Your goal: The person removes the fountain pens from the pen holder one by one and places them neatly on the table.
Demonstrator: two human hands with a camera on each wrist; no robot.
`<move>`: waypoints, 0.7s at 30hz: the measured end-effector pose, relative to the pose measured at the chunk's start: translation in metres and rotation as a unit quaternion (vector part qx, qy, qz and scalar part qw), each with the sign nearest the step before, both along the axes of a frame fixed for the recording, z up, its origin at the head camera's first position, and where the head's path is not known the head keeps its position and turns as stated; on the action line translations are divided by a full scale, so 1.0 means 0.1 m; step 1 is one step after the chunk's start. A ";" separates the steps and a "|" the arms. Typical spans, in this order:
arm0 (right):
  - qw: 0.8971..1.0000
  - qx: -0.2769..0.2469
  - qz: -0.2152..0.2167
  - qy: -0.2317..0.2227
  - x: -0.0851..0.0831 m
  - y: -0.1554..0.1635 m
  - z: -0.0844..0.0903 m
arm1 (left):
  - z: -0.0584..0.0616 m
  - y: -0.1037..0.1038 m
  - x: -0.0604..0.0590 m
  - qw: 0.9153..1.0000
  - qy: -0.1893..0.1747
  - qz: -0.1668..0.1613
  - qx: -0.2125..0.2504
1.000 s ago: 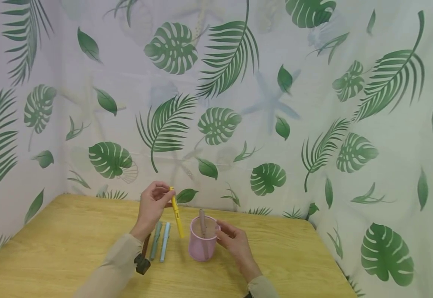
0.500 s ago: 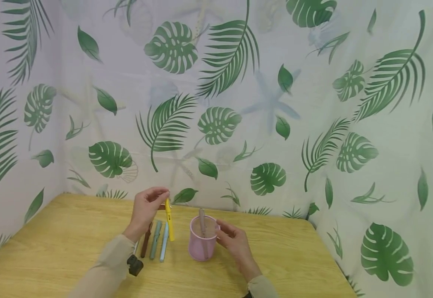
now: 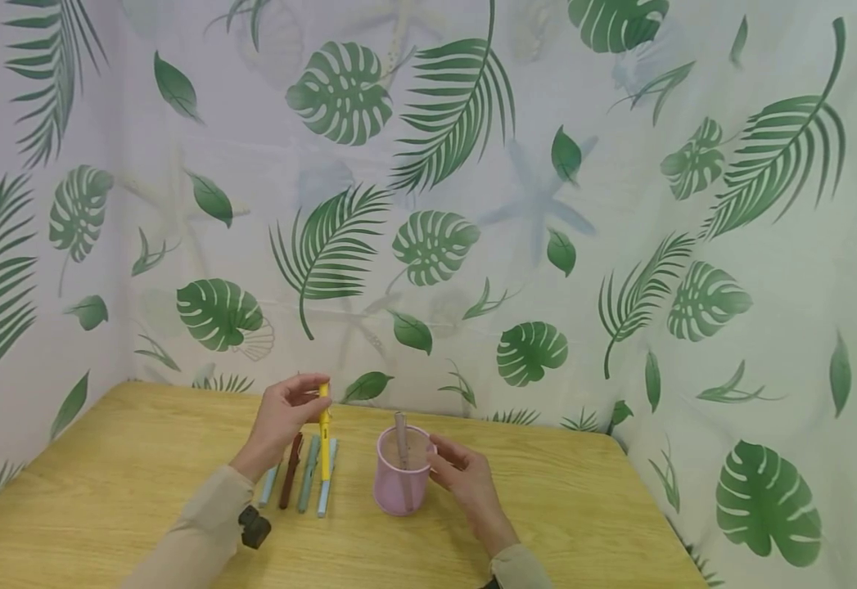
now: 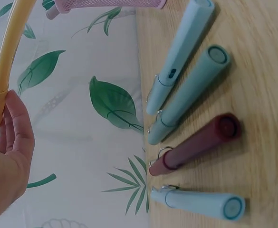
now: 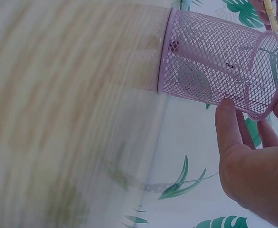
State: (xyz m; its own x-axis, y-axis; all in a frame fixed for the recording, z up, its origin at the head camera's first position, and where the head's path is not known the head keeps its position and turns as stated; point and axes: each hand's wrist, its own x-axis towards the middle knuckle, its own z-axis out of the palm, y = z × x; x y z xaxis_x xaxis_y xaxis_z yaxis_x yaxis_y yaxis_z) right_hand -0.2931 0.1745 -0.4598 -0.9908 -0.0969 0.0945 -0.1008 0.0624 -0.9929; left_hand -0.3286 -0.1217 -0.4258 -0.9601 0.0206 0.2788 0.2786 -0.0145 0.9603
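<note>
My left hand [image 3: 278, 421] pinches a yellow pen [image 3: 325, 446] near its upper end. The pen hangs almost upright and overlaps the light blue pen [image 3: 322, 501] lying on the table. Left of that lie a grey-green pen [image 3: 309, 474], a dark red pen [image 3: 291, 472] and another pale blue pen [image 4: 207, 204], roughly side by side. A pink mesh pen holder [image 3: 397, 489] stands to their right with a mauve-grey pen [image 3: 401, 427] leaning inside it. My right hand [image 3: 466, 483] holds the pen holder by its right side, thumb on the mesh and fingers at the rim.
The wooden table [image 3: 561, 507] reaches back to a white curtain [image 3: 457, 164] printed with green leaves. The curtain also runs along the left and right sides. A dark band with a small device [image 3: 254, 526] sits at my left wrist.
My left hand has moved left with the yellow pen, away from the pen holder to above the lying pens. The pen now hangs straighter. The right hand and the pen holder have stayed put.
</note>
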 end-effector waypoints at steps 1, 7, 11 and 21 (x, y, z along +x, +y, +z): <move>1.000 0.001 0.002 0.001 0.00 0.00 0.00 | 0.00 -0.02 0.00 1.000 -0.005 -0.007 -0.005; 1.000 0.009 0.003 -0.001 0.01 -0.01 0.03 | 0.03 -0.16 0.02 0.997 -0.040 -0.037 -0.048; 1.000 0.009 0.000 -0.004 0.01 -0.01 0.04 | 0.02 -0.25 0.01 0.994 -0.071 -0.039 -0.070; 1.000 0.003 -0.004 0.000 0.01 0.00 0.01 | -0.06 -0.36 -0.01 0.989 -0.103 -0.046 -0.092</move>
